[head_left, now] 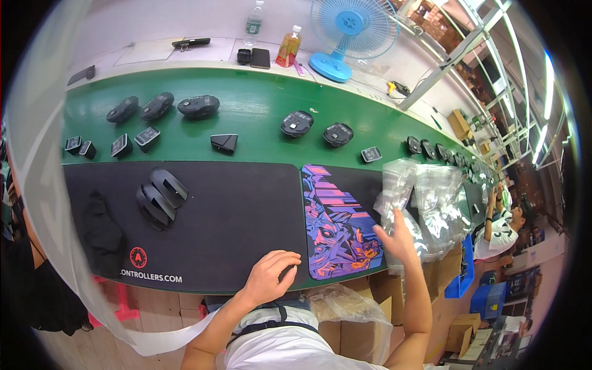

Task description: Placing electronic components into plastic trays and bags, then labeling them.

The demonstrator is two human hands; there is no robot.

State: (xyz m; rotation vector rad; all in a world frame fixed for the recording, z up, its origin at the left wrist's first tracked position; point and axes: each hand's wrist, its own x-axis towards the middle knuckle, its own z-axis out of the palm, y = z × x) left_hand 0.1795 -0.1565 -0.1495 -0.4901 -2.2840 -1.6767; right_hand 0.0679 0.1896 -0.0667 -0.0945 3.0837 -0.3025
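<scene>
My right hand (398,237) reaches to a pile of clear plastic bags (425,203) on the right of the bench. Its thumb stands apart from its fingers, and the fingertips touch or nearly touch the nearest bags. Over the front edge of the black desk mat (240,213), my left hand (271,274) hovers with loosely curved fingers and nothing visible in it. Between the hands lies a mat section with a purple and orange pattern (339,231). Black curved shell-like parts (161,198) rest on the left of the black mat, beside a crumpled black cloth (102,231).
Several black computer mice (198,106) and small square-faced devices (148,137) sit along the green bench surface (259,102). Behind are a blue fan (349,24), a water bottle (253,23) and a drink bottle (288,46). Cardboard boxes (357,339) stand below the front edge. Another person (498,231) works at far right.
</scene>
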